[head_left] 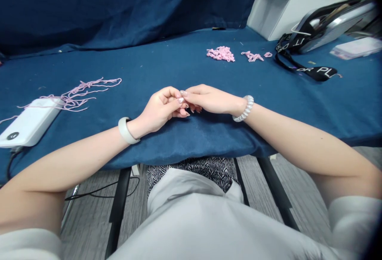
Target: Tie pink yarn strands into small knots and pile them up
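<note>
Fingertips together, my left hand (pixel 161 108) and right hand (pixel 210 98) may pinch something; I cannot tell. Far right, small pink yarn loops (pixel 221 53) seem done; left, long pink yarn strands (pixel 69 100) look unworked.

Left forearm (pixel 89 154), right forearm (pixel 289 140) angled inward from near sides. Left hand (pixel 161 109), right hand (pixel 210 98) meeting mid-scene, fingers curled, thumb tips close together.

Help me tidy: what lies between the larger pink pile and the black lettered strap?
The head view shows a smaller pink cluster, then, nearer the strap, a separate pink piece.
</note>
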`<state>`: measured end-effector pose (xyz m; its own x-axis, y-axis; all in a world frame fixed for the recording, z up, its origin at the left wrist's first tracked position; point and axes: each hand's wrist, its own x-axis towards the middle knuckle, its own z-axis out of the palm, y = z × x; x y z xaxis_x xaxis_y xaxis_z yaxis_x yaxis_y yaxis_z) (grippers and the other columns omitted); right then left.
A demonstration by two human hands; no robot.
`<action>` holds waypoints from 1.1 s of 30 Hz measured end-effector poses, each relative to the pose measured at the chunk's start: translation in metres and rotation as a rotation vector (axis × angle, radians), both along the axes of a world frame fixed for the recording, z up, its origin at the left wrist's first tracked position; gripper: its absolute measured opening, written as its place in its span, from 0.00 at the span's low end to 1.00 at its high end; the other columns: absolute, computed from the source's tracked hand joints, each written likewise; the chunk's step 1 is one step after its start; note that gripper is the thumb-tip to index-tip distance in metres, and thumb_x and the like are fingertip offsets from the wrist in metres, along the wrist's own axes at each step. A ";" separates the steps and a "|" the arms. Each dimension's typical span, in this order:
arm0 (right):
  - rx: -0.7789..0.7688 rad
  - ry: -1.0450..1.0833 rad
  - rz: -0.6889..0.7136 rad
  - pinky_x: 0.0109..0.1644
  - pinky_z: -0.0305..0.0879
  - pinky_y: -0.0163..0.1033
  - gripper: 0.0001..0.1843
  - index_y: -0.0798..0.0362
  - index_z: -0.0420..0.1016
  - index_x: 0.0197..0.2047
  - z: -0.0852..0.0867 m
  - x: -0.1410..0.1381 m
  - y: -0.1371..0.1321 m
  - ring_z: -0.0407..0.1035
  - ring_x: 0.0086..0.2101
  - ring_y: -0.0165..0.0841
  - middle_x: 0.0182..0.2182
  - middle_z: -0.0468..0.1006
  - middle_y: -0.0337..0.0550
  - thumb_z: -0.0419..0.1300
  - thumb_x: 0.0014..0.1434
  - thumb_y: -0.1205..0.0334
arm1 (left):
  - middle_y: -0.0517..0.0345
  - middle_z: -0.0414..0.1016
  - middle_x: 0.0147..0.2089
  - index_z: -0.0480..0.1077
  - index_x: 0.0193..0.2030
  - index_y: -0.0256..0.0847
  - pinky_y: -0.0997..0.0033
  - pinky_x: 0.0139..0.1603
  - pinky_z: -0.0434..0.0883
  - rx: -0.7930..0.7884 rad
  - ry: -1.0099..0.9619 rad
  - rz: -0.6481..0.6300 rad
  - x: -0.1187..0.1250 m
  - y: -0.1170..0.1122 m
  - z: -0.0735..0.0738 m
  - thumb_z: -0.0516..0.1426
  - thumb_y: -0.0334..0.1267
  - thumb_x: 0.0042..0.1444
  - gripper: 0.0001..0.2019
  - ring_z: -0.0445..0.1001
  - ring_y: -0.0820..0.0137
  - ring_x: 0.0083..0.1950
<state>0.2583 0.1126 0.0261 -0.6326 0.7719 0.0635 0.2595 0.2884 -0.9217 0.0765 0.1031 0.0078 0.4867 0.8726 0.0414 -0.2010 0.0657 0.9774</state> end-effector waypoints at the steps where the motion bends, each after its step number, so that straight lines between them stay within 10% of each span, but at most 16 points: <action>1: -0.017 0.014 -0.002 0.28 0.58 0.32 0.23 0.56 0.69 0.28 0.000 -0.002 0.000 0.60 0.24 0.25 0.23 0.70 0.40 0.53 0.66 0.46 | 0.62 0.74 0.29 0.64 0.33 0.36 0.74 0.33 0.78 -0.003 -0.001 0.001 0.000 0.000 0.000 0.71 0.41 0.44 0.20 0.75 0.77 0.26; 15: -0.094 0.182 -0.197 0.26 0.53 0.30 0.17 0.57 0.65 0.23 -0.002 -0.012 0.001 0.56 0.20 0.22 0.18 0.65 0.35 0.52 0.65 0.70 | 0.61 0.75 0.28 0.64 0.29 0.36 0.75 0.37 0.74 0.006 -0.082 0.008 -0.001 0.004 -0.003 0.69 0.37 0.46 0.17 0.76 0.76 0.31; 33: 1.145 -0.299 -0.226 0.41 0.59 0.42 0.17 0.55 0.66 0.31 -0.008 -0.002 0.002 0.61 0.35 0.33 0.31 0.66 0.44 0.44 0.70 0.61 | 0.64 0.72 0.27 0.65 0.30 0.38 0.78 0.34 0.73 -0.160 -0.113 0.131 0.002 0.004 0.004 0.62 0.30 0.52 0.07 0.73 0.78 0.29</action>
